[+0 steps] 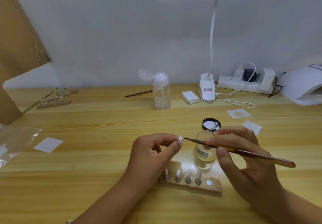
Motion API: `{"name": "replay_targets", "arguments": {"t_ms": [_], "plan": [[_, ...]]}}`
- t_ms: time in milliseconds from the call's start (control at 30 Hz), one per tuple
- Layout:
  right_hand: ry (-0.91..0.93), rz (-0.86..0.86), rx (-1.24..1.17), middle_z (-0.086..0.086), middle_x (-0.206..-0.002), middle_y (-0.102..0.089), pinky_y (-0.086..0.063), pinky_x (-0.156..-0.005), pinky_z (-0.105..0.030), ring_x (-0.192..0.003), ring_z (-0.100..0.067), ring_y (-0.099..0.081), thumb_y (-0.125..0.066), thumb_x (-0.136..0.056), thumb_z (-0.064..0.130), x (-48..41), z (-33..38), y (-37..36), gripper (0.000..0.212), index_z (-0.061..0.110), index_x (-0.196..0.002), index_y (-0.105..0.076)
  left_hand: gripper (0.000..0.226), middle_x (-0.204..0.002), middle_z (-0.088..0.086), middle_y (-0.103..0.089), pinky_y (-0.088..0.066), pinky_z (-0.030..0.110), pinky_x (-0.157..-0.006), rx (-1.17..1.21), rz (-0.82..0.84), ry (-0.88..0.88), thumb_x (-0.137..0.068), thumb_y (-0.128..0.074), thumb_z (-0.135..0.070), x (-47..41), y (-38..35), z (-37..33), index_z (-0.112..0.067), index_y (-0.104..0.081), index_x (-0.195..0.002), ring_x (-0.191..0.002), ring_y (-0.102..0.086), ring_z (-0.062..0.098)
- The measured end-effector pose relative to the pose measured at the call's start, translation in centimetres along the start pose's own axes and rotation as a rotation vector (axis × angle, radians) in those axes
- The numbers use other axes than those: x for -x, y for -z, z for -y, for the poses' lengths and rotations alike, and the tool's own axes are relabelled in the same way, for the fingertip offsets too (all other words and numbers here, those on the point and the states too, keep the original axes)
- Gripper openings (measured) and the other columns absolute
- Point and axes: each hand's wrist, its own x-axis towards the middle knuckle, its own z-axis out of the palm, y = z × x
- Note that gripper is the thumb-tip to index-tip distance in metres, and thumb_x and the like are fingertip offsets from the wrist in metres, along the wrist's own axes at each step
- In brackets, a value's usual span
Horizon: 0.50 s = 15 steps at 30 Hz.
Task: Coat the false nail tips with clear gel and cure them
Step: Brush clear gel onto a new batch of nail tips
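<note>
The left hand (149, 154) is raised over the table (87, 171), fingers curled, pinching a nail tip (180, 139) between thumb and forefinger. The right hand (244, 157) grips a brush (244, 152) pen-style; its bristles point left, just beside the tip. The jar (203, 154) sits behind the brush, the holder (191, 183) below both grips.

Warm wood tones and clear plastic under our white desk lamp (207, 89)

We see a honey-yellow pine table (87, 171) streaked with darker brown grain, a transparent glossy false nail tip (180, 139), a slim brush (252, 155) with an amber-to-dark-brown handle, a clear glass jar (204, 151) of pale yellowish gel, a round black lid (211, 124), a pale tan wooden holder block (200, 188), plain white paper squares (48, 144) and brown cardboard (17, 32) against a grey-white wall (104, 32).
</note>
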Motion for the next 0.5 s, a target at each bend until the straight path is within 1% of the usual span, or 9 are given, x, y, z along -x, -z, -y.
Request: {"name": "replay_targets", "arguments": {"t_ms": [67,133,200,267,333,433,467,500], "plan": [[0.036,0.023,-0.012,0.023,-0.107,-0.062,-0.039,-0.094,-0.022,-0.109,-0.004,-0.057,-0.054,-0.095,0.032,0.12,0.15,-0.1,0.014,0.028,-0.102,-0.066,0.011,-0.08,-0.014,-0.075,-0.047,0.018,-0.063,0.008,-0.006,0.005,-0.08,-0.077,-0.03,-0.02,-0.01,0.06,-0.038,-0.078,-0.087,-0.078,-0.066,0.02],[0.049,0.028,0.01,0.022,-0.106,-0.062,-0.037,-0.094,-0.021,-0.109,-0.002,-0.056,-0.056,-0.093,0.028,0.14,0.12,-0.19,0.014,0.027,-0.102,-0.066,0.011,-0.08,-0.014,-0.076,-0.047,0.019,-0.063,0.01,-0.007,0.002,-0.08,-0.077,-0.03,-0.05,0.0,0.12,-0.038,-0.078,-0.087,-0.078,-0.066,0.02],[0.024,0.011,0.032,0.023,-0.106,-0.061,-0.038,-0.094,-0.021,-0.109,-0.001,-0.055,-0.055,-0.088,0.023,0.07,-0.03,-0.12,0.017,0.028,-0.101,-0.066,0.008,-0.08,-0.015,-0.075,-0.046,0.017,-0.063,0.006,-0.003,-0.004,-0.08,-0.076,-0.034,-0.03,-0.01,0.07,-0.039,-0.078,-0.086,-0.078,-0.066,0.018],[0.004,-0.003,0.041,0.024,-0.107,-0.062,-0.039,-0.094,-0.023,-0.109,-0.002,-0.055,-0.054,-0.088,0.022,0.01,-0.13,0.03,0.018,0.027,-0.1,-0.067,0.007,-0.081,-0.016,-0.075,-0.047,0.018,-0.063,0.008,0.002,-0.006,-0.079,-0.075,-0.039,-0.01,-0.01,0.01,-0.038,-0.078,-0.085,-0.078,-0.066,0.02],[0.001,0.001,0.024,0.021,-0.106,-0.064,-0.04,-0.093,-0.024,-0.108,-0.004,-0.056,-0.054,-0.09,0.023,0.05,-0.08,0.04,0.018,0.026,-0.101,-0.068,0.007,-0.081,-0.015,-0.076,-0.047,0.019,-0.063,0.009,0.003,-0.007,-0.079,-0.075,-0.039,0.02,0.02,0.03,-0.038,-0.078,-0.085,-0.078,-0.067,0.022],[0.043,0.028,0.002,0.019,-0.103,-0.064,-0.039,-0.093,-0.022,-0.108,-0.004,-0.057,-0.053,-0.098,0.035,0.21,0.18,-0.07,0.018,0.026,-0.102,-0.067,0.007,-0.08,-0.013,-0.076,-0.048,0.026,-0.064,0.022,-0.002,0.001,-0.079,-0.076,-0.035,0.0,0.01,0.03,-0.037,-0.078,-0.086,-0.079,-0.066,0.029],[0.053,0.039,0.009,0.02,-0.102,-0.064,-0.038,-0.093,-0.022,-0.108,-0.003,-0.057,-0.051,-0.099,0.037,0.23,0.22,-0.12,0.019,0.026,-0.102,-0.067,0.007,-0.08,-0.012,-0.076,-0.049,0.028,-0.065,0.025,-0.001,0.002,-0.079,-0.076,-0.036,-0.02,-0.02,-0.03,-0.036,-0.079,-0.085,-0.079,-0.066,0.029],[0.051,0.038,0.021,0.02,-0.102,-0.063,-0.038,-0.093,-0.022,-0.109,-0.002,-0.056,-0.053,-0.097,0.036,0.2,0.18,-0.11,0.017,0.027,-0.101,-0.067,0.008,-0.08,-0.012,-0.076,-0.049,0.029,-0.066,0.026,0.0,0.002,-0.079,-0.075,-0.037,0.0,-0.05,-0.09,-0.035,-0.079,-0.085,-0.079,-0.066,0.027]]}}
